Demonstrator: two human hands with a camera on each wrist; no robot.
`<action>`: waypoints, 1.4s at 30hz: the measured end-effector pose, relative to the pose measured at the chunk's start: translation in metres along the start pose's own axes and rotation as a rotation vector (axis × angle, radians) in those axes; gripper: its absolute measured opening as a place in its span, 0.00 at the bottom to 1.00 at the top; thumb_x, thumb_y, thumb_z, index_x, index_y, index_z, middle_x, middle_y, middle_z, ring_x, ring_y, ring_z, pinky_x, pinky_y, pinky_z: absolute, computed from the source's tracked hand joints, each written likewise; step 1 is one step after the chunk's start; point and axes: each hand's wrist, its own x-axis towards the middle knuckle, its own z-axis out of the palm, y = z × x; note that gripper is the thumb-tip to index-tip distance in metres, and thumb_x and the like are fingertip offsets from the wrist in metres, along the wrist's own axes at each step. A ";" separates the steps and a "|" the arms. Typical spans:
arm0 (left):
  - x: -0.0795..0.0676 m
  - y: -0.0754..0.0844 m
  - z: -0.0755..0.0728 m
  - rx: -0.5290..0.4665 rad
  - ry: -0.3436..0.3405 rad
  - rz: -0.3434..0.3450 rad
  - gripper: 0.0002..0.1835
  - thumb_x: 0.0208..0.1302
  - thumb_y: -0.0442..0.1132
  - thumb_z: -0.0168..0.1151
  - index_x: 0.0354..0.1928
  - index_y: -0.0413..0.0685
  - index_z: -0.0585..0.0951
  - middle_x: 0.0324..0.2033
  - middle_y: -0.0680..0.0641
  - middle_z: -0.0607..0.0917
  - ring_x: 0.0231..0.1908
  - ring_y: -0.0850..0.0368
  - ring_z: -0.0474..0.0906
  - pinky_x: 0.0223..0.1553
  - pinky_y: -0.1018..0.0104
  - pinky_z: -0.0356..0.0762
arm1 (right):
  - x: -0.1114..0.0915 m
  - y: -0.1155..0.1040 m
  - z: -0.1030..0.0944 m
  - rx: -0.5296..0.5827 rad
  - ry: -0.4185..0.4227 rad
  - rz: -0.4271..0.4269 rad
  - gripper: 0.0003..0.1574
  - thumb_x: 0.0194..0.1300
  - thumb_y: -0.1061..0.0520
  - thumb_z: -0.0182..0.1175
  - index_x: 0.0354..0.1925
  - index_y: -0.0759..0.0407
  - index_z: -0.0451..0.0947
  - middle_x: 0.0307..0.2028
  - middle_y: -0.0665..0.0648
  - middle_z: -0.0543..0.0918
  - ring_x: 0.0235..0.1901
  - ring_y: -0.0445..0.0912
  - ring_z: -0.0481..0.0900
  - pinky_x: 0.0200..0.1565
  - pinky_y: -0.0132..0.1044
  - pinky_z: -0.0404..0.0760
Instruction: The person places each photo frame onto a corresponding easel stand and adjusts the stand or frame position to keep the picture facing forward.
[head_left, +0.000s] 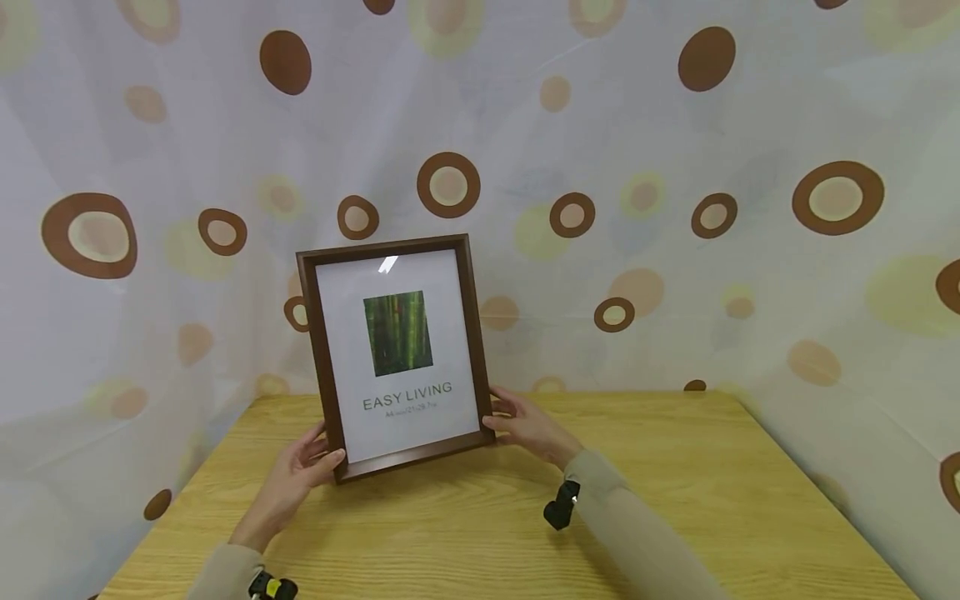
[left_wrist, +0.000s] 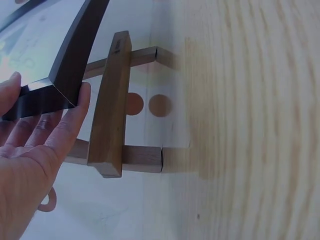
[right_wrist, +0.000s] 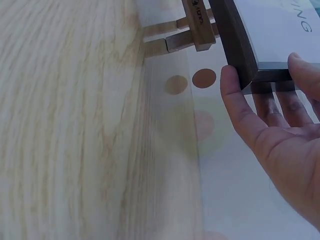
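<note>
A dark brown picture frame [head_left: 406, 457] is held up in both hands, tilted with its left side lower in the head view. Behind its glass is a white sheet with a green bamboo picture and the words EASY LIVING. My left hand [head_left: 296, 479] grips the lower left corner, thumb on the front and fingers behind. At the lower right side, my right hand [head_left: 534, 427] pinches the edge the same way. Both wrist views show a wooden stand [left_wrist: 111, 107] with a crossbar and two legs on the table behind the frame; the frame hides it from the head view.
The light wooden table [head_left: 675, 483] reaches back to a white curtain [head_left: 510, 100] with brown and yellow circles, which also hangs along both sides. A small black device [head_left: 561, 505] is strapped at the right wrist, another [head_left: 273, 586] at the left.
</note>
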 end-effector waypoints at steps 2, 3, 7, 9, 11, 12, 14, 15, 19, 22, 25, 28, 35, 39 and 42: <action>0.000 0.001 -0.003 -0.001 -0.003 0.004 0.41 0.60 0.42 0.60 0.69 0.40 0.49 0.61 0.30 0.61 0.59 0.36 0.60 0.44 0.57 0.76 | 0.003 -0.002 0.003 -0.003 0.002 -0.010 0.44 0.63 0.59 0.56 0.70 0.56 0.44 0.62 0.68 0.59 0.57 0.58 0.65 0.47 0.50 0.75; 0.000 0.002 -0.004 -0.006 -0.002 0.008 0.41 0.61 0.42 0.59 0.69 0.40 0.49 0.61 0.29 0.61 0.58 0.36 0.61 0.44 0.57 0.76 | 0.005 -0.002 0.004 -0.011 0.008 -0.014 0.44 0.63 0.59 0.57 0.70 0.56 0.45 0.62 0.67 0.60 0.56 0.57 0.66 0.46 0.49 0.76; 0.000 0.002 -0.010 -0.002 0.020 0.023 0.40 0.61 0.42 0.59 0.69 0.40 0.49 0.60 0.30 0.62 0.58 0.37 0.61 0.45 0.58 0.76 | 0.015 -0.002 0.008 -0.022 0.013 -0.071 0.43 0.62 0.58 0.57 0.69 0.57 0.47 0.62 0.68 0.61 0.55 0.55 0.69 0.44 0.47 0.78; 0.001 0.001 -0.014 0.012 0.035 0.032 0.40 0.61 0.42 0.59 0.69 0.40 0.50 0.60 0.31 0.63 0.58 0.38 0.61 0.46 0.59 0.75 | 0.020 -0.002 0.010 -0.009 0.022 -0.093 0.42 0.62 0.59 0.57 0.69 0.57 0.49 0.61 0.68 0.62 0.54 0.55 0.70 0.43 0.47 0.78; 0.002 0.000 -0.017 0.030 0.051 0.037 0.40 0.61 0.43 0.59 0.69 0.41 0.51 0.59 0.32 0.65 0.57 0.39 0.62 0.46 0.59 0.75 | 0.024 -0.003 0.013 0.013 0.033 -0.103 0.40 0.62 0.61 0.57 0.68 0.58 0.51 0.61 0.67 0.63 0.54 0.56 0.69 0.42 0.48 0.78; 0.003 0.000 -0.018 0.029 0.052 0.038 0.40 0.61 0.43 0.59 0.69 0.42 0.51 0.59 0.32 0.65 0.57 0.39 0.63 0.46 0.59 0.75 | 0.026 -0.003 0.015 0.024 0.048 -0.101 0.39 0.62 0.61 0.57 0.67 0.58 0.53 0.61 0.67 0.64 0.54 0.56 0.70 0.42 0.48 0.78; 0.003 -0.001 -0.021 0.039 0.056 0.041 0.39 0.61 0.44 0.59 0.69 0.43 0.52 0.59 0.33 0.66 0.57 0.39 0.64 0.47 0.57 0.74 | 0.031 -0.002 0.018 0.034 0.079 -0.091 0.36 0.62 0.62 0.57 0.66 0.61 0.55 0.59 0.67 0.66 0.54 0.55 0.70 0.42 0.47 0.79; 0.003 -0.001 -0.022 0.043 0.059 0.039 0.39 0.60 0.44 0.60 0.69 0.43 0.52 0.59 0.33 0.66 0.57 0.39 0.64 0.48 0.57 0.73 | 0.032 -0.003 0.020 0.037 0.098 -0.082 0.35 0.62 0.63 0.57 0.65 0.62 0.57 0.58 0.67 0.67 0.52 0.55 0.71 0.41 0.47 0.79; 0.002 -0.002 -0.026 0.046 0.068 0.040 0.39 0.61 0.44 0.58 0.69 0.42 0.50 0.60 0.32 0.64 0.57 0.39 0.63 0.49 0.57 0.72 | 0.037 -0.003 0.028 0.061 0.153 -0.061 0.31 0.61 0.64 0.57 0.61 0.68 0.63 0.53 0.66 0.72 0.47 0.51 0.75 0.42 0.45 0.79; 0.003 -0.003 -0.030 0.026 0.078 0.057 0.39 0.62 0.43 0.58 0.69 0.43 0.50 0.59 0.32 0.66 0.54 0.45 0.67 0.46 0.62 0.74 | 0.041 -0.003 0.033 0.096 0.162 -0.061 0.29 0.61 0.67 0.56 0.60 0.70 0.63 0.51 0.67 0.73 0.45 0.51 0.76 0.45 0.44 0.78; 0.005 -0.005 -0.035 -0.006 0.079 0.083 0.38 0.62 0.41 0.58 0.69 0.44 0.51 0.56 0.36 0.70 0.49 0.55 0.73 0.43 0.65 0.76 | 0.047 0.000 0.037 0.136 0.169 -0.062 0.30 0.61 0.68 0.56 0.61 0.70 0.62 0.52 0.68 0.72 0.47 0.53 0.76 0.46 0.44 0.77; 0.005 -0.008 -0.040 -0.042 0.080 0.104 0.37 0.62 0.39 0.58 0.69 0.43 0.52 0.52 0.45 0.75 0.45 0.61 0.76 0.41 0.65 0.77 | 0.052 0.006 0.042 0.174 0.177 -0.071 0.30 0.60 0.68 0.57 0.61 0.69 0.63 0.52 0.68 0.72 0.48 0.54 0.75 0.47 0.42 0.76; 0.008 -0.016 -0.046 -0.101 0.077 0.102 0.38 0.61 0.37 0.59 0.69 0.44 0.52 0.52 0.48 0.75 0.45 0.59 0.77 0.40 0.61 0.78 | 0.056 0.011 0.055 0.251 0.194 -0.096 0.30 0.61 0.71 0.53 0.62 0.68 0.61 0.53 0.68 0.72 0.50 0.53 0.74 0.50 0.39 0.74; 0.011 -0.019 -0.047 -0.097 0.076 0.086 0.39 0.61 0.38 0.59 0.69 0.44 0.51 0.56 0.39 0.71 0.45 0.59 0.77 0.41 0.60 0.78 | 0.058 0.010 0.061 0.264 0.234 -0.032 0.30 0.62 0.74 0.48 0.63 0.70 0.58 0.57 0.71 0.67 0.54 0.57 0.69 0.53 0.42 0.72; 0.010 -0.021 -0.048 -0.095 0.076 0.084 0.38 0.61 0.38 0.59 0.69 0.45 0.51 0.56 0.37 0.70 0.45 0.59 0.77 0.41 0.60 0.78 | 0.060 0.014 0.063 0.272 0.263 -0.003 0.29 0.62 0.75 0.48 0.62 0.72 0.59 0.57 0.71 0.66 0.55 0.57 0.68 0.52 0.41 0.72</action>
